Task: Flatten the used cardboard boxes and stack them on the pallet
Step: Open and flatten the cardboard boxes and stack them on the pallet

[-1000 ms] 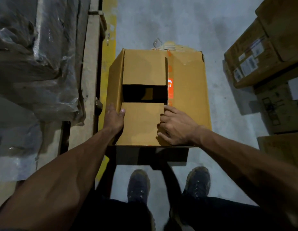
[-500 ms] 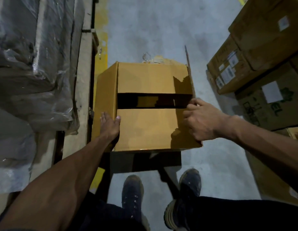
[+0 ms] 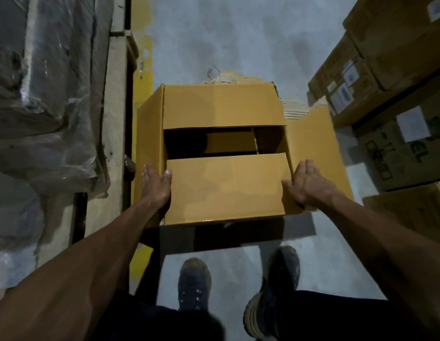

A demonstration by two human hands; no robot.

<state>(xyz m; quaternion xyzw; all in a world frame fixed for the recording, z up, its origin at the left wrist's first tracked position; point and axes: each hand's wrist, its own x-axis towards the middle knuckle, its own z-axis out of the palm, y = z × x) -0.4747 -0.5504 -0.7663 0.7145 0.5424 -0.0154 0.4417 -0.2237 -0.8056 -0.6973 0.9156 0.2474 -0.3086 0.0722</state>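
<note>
Both hands, left point(image 3: 155, 187) and right point(image 3: 306, 184), press flat-fingered against the cardboard box point(image 3: 226, 153) sides (flaps ajar).

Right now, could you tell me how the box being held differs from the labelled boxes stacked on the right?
The held cardboard box is open, with a dark gap between its top flaps and one flap swung out to the right; the stacked boxes look closed. The held box shows plain faces, while the stacked boxes carry white labels. The left hand and right hand press the held box's sides; nothing touches the stacked boxes. Both are brown cardboard.
</note>
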